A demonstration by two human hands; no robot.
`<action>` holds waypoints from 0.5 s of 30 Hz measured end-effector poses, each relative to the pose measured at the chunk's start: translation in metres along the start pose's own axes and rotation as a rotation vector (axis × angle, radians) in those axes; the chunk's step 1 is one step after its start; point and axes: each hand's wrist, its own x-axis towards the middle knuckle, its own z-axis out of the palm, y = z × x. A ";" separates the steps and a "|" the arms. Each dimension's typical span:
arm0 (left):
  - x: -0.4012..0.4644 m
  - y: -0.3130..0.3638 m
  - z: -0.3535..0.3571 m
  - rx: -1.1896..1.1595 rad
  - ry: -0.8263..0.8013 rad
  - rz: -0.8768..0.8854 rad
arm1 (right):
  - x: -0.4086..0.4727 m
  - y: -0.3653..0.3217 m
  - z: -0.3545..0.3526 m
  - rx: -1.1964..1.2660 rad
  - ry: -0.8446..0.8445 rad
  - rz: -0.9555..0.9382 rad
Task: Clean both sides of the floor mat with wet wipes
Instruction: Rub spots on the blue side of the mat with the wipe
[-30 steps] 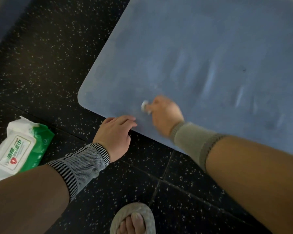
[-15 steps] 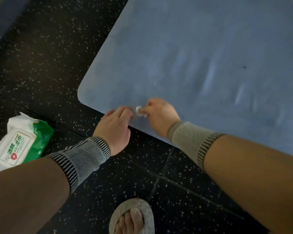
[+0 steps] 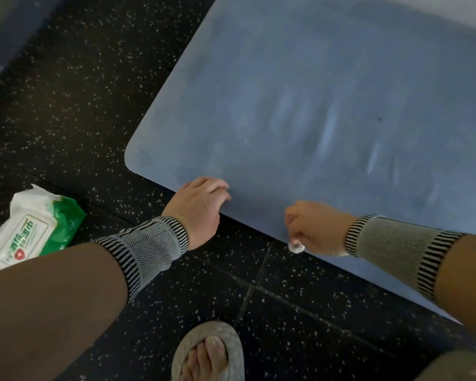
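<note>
A blue floor mat (image 3: 300, 92) lies flat on the dark speckled floor and fills the upper right of the view, with pale streaks on its surface. My left hand (image 3: 199, 206) rests at the mat's near edge by its rounded corner, fingers curled over the edge. My right hand (image 3: 313, 229) is at the same edge further right, closed around a small balled-up white wet wipe (image 3: 296, 247) that pokes out below the fist. Whether either hand grips the mat's edge is unclear.
A green and white pack of wet wipes (image 3: 30, 232) lies on the floor at the left. My foot in a grey slipper (image 3: 208, 353) stands at the bottom centre. A dark blue edge (image 3: 8, 42) runs along the upper left corner.
My right hand has slid with the wipe from the mat's surface back and to the right, down to the near edge. My left hand has shifted slightly onto the edge.
</note>
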 end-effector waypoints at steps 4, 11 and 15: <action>0.013 0.005 -0.003 0.023 -0.033 -0.003 | 0.019 0.021 -0.027 0.104 0.381 0.269; 0.032 0.000 -0.010 0.010 -0.049 -0.089 | 0.074 0.010 -0.019 0.314 0.703 0.467; 0.040 -0.002 -0.012 0.027 -0.062 -0.107 | 0.057 -0.017 0.001 0.294 0.555 0.129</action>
